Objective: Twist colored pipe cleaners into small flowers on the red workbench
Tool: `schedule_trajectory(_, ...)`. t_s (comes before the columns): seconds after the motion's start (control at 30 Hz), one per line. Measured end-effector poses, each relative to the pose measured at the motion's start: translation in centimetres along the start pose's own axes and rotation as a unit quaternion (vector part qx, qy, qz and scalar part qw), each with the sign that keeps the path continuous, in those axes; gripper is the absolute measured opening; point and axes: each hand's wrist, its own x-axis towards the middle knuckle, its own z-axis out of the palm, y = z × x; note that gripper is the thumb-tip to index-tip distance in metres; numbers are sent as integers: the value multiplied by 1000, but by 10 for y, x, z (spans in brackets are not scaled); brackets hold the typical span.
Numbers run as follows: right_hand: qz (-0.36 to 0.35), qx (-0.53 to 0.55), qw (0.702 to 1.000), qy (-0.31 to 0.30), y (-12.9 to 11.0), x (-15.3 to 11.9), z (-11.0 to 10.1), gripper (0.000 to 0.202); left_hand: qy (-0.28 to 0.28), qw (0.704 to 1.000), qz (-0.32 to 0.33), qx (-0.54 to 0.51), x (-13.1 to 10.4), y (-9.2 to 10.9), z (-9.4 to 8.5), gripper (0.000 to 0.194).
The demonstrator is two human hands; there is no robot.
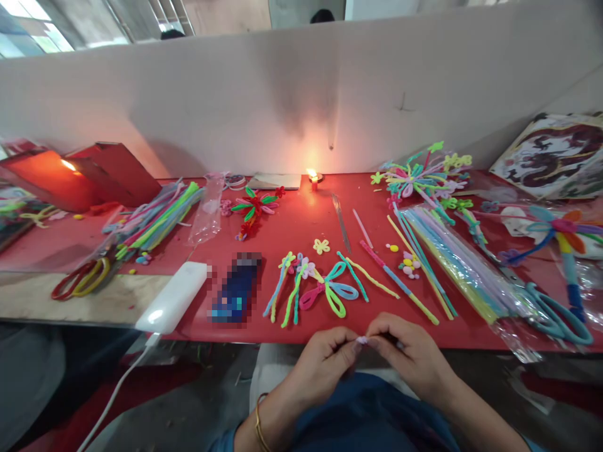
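Close to my body, just in front of the red table's edge, my left hand (330, 358) and my right hand (407, 351) meet fingertip to fingertip. Both pinch a small pale pink-purple pipe cleaner piece (362, 340) between thumbs and forefingers; most of it is hidden by the fingers. On the table beyond lie a looped pipe cleaner flower (332, 287) in pink, teal, blue and green, and a small yellow flower (321, 246). Several twisted stems (294, 292) rest to its left. A pink, blue and yellow pipe cleaner (399, 282) lies to the right.
A lit candle (314, 182) burns at the back by the white partition (226, 94). At left are red-yellow scissors (85, 276), a white power bank (176, 298) with cable, and a phone (238, 289). Bagged pipe cleaners (466, 260) and teal-handled scissors (558, 314) lie right.
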Motion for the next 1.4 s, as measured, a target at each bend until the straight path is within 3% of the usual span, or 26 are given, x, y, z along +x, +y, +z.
schedule_trajectory(0.1, 71, 124, 988, 52, 4, -4, -5, 15, 4, 1000, -16, -13, -2, -2, -4, 34)
schedule_trajectory(0.2, 117, 295, 937, 147, 7, -3, -15, 17, 33, 999, -20, -22, -1, -5, -9, 36)
schedule_trajectory(0.27, 97, 373, 899, 206, 8, 0, -24, 17, 67, 997, -8, -23, -1, -7, -14, 37)
schedule_trajectory(0.4, 43, 410, 854, 319, 12, 7, -43, 16, 137, 990, 9, -20, -4, -11, -26, 36)
schedule_trajectory(0.5, 44, 390, 844, 365, 20, 9, -50, 21, 156, 987, 4, -30, -9, -15, -32, 35)
schedule_trajectory(0.7, 107, 363, 829, 412, 38, -5, -46, 34, 152, 988, 6, -21, -17, -27, -29, 39)
schedule_trajectory(0.87, 111, 453, 802, 374, 40, -29, -37, 39, 149, 988, 21, -17, -26, -37, -18, 43)
schedule_trajectory(1.07, 96, 486, 794, 353, 42, -67, -28, 32, 166, 986, 16, -24, -49, -51, -8, 40)
schedule_trajectory(1.27, 157, 472, 765, 410, 36, -109, -36, 43, 203, 979, 3, -6, -70, -67, -10, 39)
schedule_trajectory(1.4, 199, 474, 753, 410, 39, -126, -18, 41, 203, 979, 1, -21, -68, -87, -15, 44)
